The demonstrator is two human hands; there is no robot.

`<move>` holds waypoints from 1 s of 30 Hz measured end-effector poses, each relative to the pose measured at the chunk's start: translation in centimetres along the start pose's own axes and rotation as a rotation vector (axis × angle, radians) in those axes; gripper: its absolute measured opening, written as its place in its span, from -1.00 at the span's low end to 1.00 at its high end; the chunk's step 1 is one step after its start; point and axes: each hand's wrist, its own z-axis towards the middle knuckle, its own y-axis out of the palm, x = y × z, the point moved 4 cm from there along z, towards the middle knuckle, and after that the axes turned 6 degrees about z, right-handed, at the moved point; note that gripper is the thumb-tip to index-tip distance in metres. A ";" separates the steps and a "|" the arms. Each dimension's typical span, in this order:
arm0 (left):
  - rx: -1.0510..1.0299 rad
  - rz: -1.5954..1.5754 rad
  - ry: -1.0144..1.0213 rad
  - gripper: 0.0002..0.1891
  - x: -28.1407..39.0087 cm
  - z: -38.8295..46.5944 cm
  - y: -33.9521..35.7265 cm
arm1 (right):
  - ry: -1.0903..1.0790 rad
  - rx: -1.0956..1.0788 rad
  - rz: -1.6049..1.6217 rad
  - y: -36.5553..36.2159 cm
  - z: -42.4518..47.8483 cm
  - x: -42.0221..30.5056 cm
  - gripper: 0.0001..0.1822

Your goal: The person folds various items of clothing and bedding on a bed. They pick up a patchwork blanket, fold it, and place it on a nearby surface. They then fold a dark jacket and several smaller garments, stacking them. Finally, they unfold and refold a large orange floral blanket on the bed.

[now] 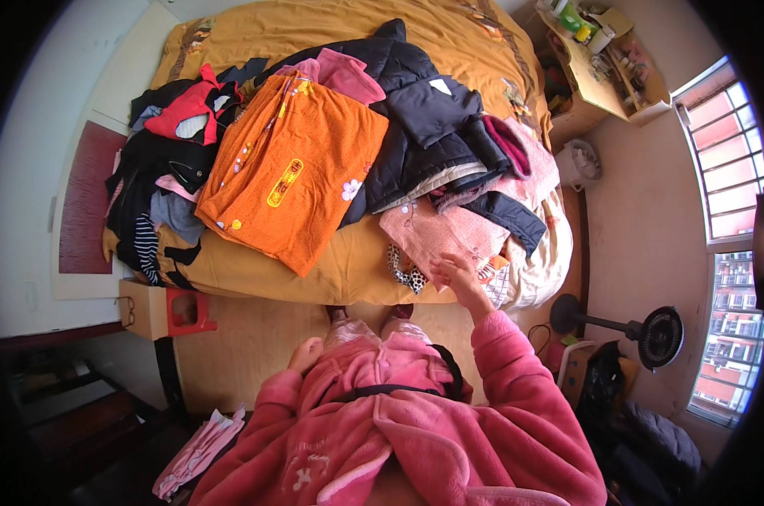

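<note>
My right hand (459, 277) reaches over the bed's near edge, fingers apart, at the lower part of a pink patterned cloth (442, 231); whether it touches the cloth is unclear. Close by lie a black-and-white spotted cloth (412, 278) and an orange-and-white item (492, 269). My left hand (306, 355) hangs beside my pink robe, fingers loosely curled, with nothing visible in it. A folded orange printed cloth (306, 164) lies at the middle of the bed. Behind it and to its right are a black quilted jacket (407, 174) and dark folded trousers (433, 111).
The bed's mustard sheet (262, 265) carries a clothes heap with a red garment (192, 117) at left. A red plastic stool (192, 313) and cardboard box (148, 310) stand left, a black fan (660, 338) right. A bin (578, 163) and wooden desk (597, 82) are farther back.
</note>
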 end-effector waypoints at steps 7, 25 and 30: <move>0.022 -0.020 -0.041 -0.70 0.0 2.0 -2.9 | -0.119 0.132 0.123 1.8 6.4 -4.5 -0.44; -0.005 0.054 -0.082 -0.66 3.9 0.2 -3.7 | -0.130 0.487 0.495 4.0 22.1 -8.3 -0.59; -0.017 0.042 0.047 -0.70 6.8 2.0 -3.0 | -0.109 0.643 0.555 4.4 24.8 -8.1 -0.55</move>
